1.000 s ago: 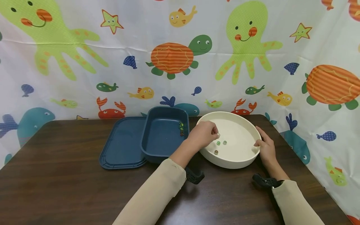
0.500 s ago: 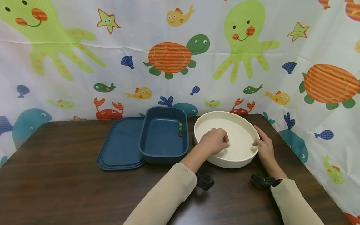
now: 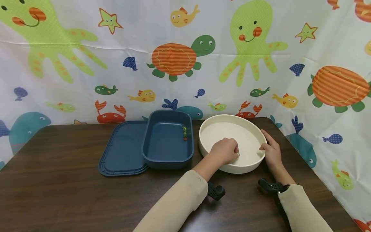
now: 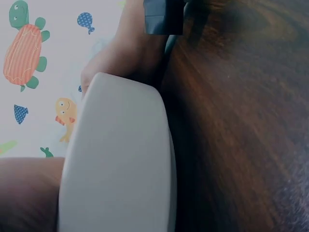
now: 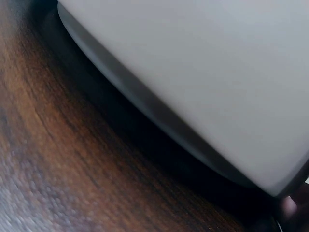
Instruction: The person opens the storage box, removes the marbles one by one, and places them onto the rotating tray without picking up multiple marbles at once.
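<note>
A round cream dish (image 3: pixel 251 141) with a low wall stands on the table's right side. Over its inside, near the front, is my left hand (image 3: pixel 225 150), fingers curled, pinching a small pale marble (image 3: pixel 238 155) at the fingertips. My right hand (image 3: pixel 273 152) grips the dish's right rim, thumb over the inner wall. The floor of the dish behind the left hand is hidden. To the left, a blue rectangular box (image 3: pixel 162 141) has a short row of green and brownish marbles (image 3: pixel 185 132) along its right side. The left wrist view mostly shows the dish's outer wall (image 4: pixel 116 159).
A flat blue lid (image 3: pixel 124 151) lies left of the box, its right edge close against it. The dark wooden table (image 3: pixel 72 193) ends at a curtain (image 3: pixel 130 32) printed with sea animals. Black wrist straps (image 3: pixel 272 186) sit on both wrists.
My left hand has moved right and toward the front within the dish, still pinching the marble. Marbles seen earlier on the dish floor are now hidden behind it. My right hand keeps its hold.
</note>
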### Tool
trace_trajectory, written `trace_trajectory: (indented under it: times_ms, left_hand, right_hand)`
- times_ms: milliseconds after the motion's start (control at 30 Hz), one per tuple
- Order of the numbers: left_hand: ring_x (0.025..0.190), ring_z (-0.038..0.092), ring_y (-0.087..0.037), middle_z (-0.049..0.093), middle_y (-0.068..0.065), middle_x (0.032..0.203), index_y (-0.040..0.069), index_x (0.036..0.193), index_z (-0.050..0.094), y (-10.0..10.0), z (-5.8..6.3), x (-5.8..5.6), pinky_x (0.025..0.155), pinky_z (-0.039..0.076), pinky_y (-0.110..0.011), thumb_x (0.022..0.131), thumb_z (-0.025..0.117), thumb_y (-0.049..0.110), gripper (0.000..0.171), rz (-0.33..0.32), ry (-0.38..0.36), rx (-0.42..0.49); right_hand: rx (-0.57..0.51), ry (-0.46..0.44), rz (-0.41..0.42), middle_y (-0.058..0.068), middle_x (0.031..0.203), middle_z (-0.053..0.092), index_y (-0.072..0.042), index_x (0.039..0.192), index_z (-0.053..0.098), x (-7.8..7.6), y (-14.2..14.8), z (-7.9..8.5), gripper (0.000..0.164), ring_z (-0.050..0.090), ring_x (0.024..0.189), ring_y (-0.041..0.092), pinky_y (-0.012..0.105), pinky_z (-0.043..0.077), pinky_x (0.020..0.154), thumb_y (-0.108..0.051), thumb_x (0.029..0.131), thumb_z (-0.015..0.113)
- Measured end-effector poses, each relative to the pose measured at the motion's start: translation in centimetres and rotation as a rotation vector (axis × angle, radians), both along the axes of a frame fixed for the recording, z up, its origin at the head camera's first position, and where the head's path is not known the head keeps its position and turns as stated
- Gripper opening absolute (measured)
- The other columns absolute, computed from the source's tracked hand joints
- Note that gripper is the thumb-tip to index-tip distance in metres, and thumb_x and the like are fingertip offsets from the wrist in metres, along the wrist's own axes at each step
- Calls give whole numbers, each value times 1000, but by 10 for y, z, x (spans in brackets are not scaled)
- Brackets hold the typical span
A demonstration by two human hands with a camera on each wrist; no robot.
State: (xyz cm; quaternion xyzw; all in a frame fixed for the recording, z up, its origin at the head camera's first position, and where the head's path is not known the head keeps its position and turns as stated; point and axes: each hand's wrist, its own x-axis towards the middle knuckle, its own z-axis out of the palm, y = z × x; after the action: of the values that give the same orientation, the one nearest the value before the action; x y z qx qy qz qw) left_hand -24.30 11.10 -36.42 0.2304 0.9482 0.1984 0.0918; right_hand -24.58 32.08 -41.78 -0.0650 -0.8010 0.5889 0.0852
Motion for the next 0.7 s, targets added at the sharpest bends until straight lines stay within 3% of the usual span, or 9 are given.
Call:
trace_trajectory:
  times_ms: [467, 700]
  left_hand:
    - [76, 59, -10, 72, 7, 88, 18, 92, 75, -1, -4, -3, 70, 48, -26, 93, 70, 21, 7, -20, -13, -11]
    - [83, 62, -10, 74, 4, 101, 16, 105, 75, -15, 11, -2, 79, 51, -27, 96, 69, 25, 14, 5, 34, 36]
  right_hand:
    - [-7, 8, -6, 6, 166, 29, -11, 159, 32, 0, 0, 0, 79, 28, 154, 26, 47, 25, 125, 10, 83, 38]
    - [-15, -4, -3, 6, 167, 27, -13, 159, 31, 0, -1, 1, 79, 28, 154, 27, 47, 24, 125, 10, 84, 38]
